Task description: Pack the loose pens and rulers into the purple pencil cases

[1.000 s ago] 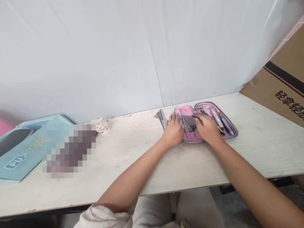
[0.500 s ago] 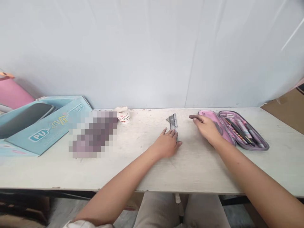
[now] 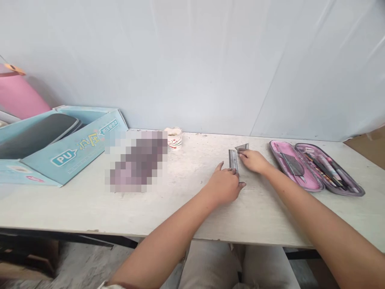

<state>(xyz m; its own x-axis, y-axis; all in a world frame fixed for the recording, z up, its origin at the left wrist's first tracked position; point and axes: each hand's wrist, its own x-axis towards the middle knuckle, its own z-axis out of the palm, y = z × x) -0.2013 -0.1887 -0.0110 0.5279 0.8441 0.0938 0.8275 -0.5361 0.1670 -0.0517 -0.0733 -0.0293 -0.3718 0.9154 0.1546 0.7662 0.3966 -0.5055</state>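
Observation:
A grey transparent ruler (image 3: pixel 233 159) lies on the white table (image 3: pixel 192 212) with a small grey set square (image 3: pixel 242 147) at its far end. My left hand (image 3: pixel 225 184) rests on the ruler's near end, fingers loosely curled over it. My right hand (image 3: pixel 252 159) touches the ruler's right side near the set square, fingers bent down onto it. An open pink and purple pencil case (image 3: pixel 315 168) lies to the right, with a dark protractor in its left half and several pens in its right half.
A small white paper cup (image 3: pixel 174 138) stands near the wall. A blurred purple patch (image 3: pixel 135 160) lies left of centre. A light blue box (image 3: pixel 51 146) with a dark pad sits at the far left, a pink thing (image 3: pixel 18 96) behind it. Brown cardboard (image 3: pixel 369 140) is at the right.
My right hand left the pencil case and moved left to the ruler and set square. My left hand shifted onto the ruler's near end. The view swung left.

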